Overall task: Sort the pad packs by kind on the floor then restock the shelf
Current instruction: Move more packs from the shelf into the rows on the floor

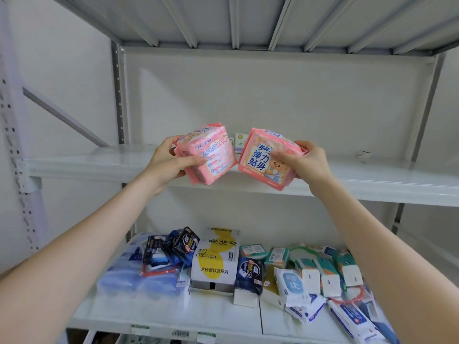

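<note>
Lower shelf (223,311), nearest: dark blue packs (185,243) at left, a white-and-yellow box (214,259) mid, teal-and-white packs (327,271) at right, jumbled.

Above it, both forearms reach up to the front edge of the middle shelf (372,180). Left hand (169,162) grips the left pink pack (211,155): thumb across its printed face, fingers wrapped round its left end. Right hand (306,162) grips the right pink pack (263,162): thumb on the front face, fingers curled over its upper right corner. The packs are tilted and nearly touching, held just over the shelf lip.

Behind them, a small pale pack (239,140) sits deep on the middle shelf.
</note>
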